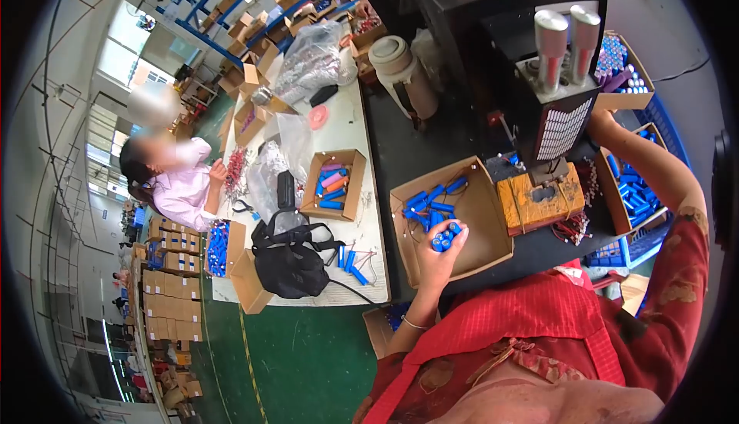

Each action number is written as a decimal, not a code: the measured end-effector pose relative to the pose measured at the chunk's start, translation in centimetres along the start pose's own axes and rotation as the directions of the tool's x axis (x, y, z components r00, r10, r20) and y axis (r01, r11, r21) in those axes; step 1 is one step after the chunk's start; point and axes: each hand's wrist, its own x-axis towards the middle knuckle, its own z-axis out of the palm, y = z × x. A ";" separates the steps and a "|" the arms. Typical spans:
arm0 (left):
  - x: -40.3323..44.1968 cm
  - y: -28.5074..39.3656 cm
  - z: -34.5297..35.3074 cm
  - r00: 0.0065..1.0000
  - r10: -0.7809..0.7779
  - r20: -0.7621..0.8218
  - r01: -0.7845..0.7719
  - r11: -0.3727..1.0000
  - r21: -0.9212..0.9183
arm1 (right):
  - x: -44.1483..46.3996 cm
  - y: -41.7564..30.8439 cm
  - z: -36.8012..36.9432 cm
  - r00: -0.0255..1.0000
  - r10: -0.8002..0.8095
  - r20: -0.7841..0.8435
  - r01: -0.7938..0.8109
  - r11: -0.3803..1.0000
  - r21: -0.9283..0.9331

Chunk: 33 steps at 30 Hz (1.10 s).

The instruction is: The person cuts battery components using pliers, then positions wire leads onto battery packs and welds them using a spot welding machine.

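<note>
My left hand [434, 264] is closed around several blue cylindrical battery cells [444, 238], their round ends facing up. It is above the near left side of a shallow cardboard box [486, 244], where more blue cells [425, 202] lie. My right hand [602, 125] reaches past the black machine [500, 46], beside a cardboard box of cells [636, 102]. Its fingers are hidden, so what it holds cannot be seen. Under the machine's head sits a yellow block [540, 197] with a dark recess on top.
Another box of blue cells [635, 201] stands in a blue crate [663, 233] at right. Red-wired parts [571, 227] lie by the block. On the white table are a black bag [296, 258] and a cell box [332, 185]. A person [181, 185] sits across it.
</note>
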 end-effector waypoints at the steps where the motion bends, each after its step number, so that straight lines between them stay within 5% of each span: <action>1: -0.3 -0.2 -0.4 1.000 -0.018 0.016 0.018 1.000 -0.009 | -0.4 -0.3 0.9 0.999 -0.039 -0.001 0.039 0.999 -0.021; 2: 0.1 -0.2 -0.5 0.999 -0.008 0.033 0.009 1.000 -0.024 | 0.0 0.2 1.1 0.998 -0.062 -0.022 0.061 0.997 -0.049; 4: 0.4 -0.4 -1.3 0.996 0.028 0.087 -0.030 0.999 0.026 | 2.3 1.3 7.3 0.913 -0.124 -0.388 0.105 0.992 -0.071; 5: 0.5 -0.2 -1.3 0.996 0.036 0.082 -0.038 0.999 0.024 | 2.6 1.2 7.7 0.929 -0.075 -0.363 0.107 0.992 0.068; 8: 0.6 0.3 -1.7 0.995 0.057 0.087 -0.062 0.997 0.055 | -0.6 0.3 0.3 0.939 -0.140 -0.313 0.168 0.984 0.064; 15: 0.7 0.7 -1.9 0.979 0.110 0.171 -0.118 0.992 0.037 | -1.8 -1.9 -8.3 0.941 -0.163 -0.296 0.132 0.983 -0.124; 23: 0.6 0.8 -1.8 0.981 0.069 0.182 -0.073 0.997 0.014 | -0.1 -2.6 -6.4 0.956 -0.137 -0.261 0.123 0.990 -0.071; 33: 1.0 -0.4 -1.8 0.982 0.066 0.176 -0.062 0.998 -0.024 | 2.2 0.3 7.5 0.961 -0.059 -0.271 0.078 0.995 0.057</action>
